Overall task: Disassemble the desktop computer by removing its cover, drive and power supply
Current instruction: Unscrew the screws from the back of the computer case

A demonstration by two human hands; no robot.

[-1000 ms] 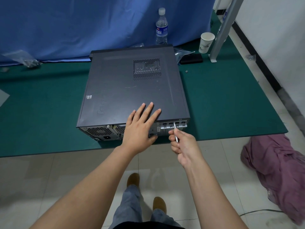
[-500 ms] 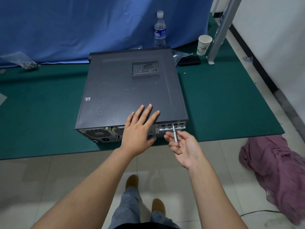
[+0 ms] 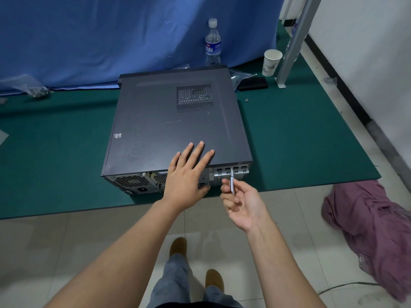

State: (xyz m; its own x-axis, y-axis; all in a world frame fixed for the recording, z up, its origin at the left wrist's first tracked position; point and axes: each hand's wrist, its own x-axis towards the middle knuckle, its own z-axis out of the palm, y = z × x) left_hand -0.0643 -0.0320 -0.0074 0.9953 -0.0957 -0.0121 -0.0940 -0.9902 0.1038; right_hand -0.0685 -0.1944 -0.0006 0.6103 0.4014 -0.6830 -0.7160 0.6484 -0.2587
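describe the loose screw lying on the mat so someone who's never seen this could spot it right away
Start at the dark grey metal computer case lying on the green mat. Look just off its far right corner, nearer than the flat black rectangular object. There a tiny silver screw lies alone on bare mat, far smaller than the white paper cup and clear plastic water bottle beyond.

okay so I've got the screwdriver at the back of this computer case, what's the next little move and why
Probably keep turning the screwdriver to back out the screw at the rear edge. Its tip sits at the rear panel just under the cover, which is not yet off, and your right hand pinches the shaft. Your left hand lies flat on the cover, steadying the case.
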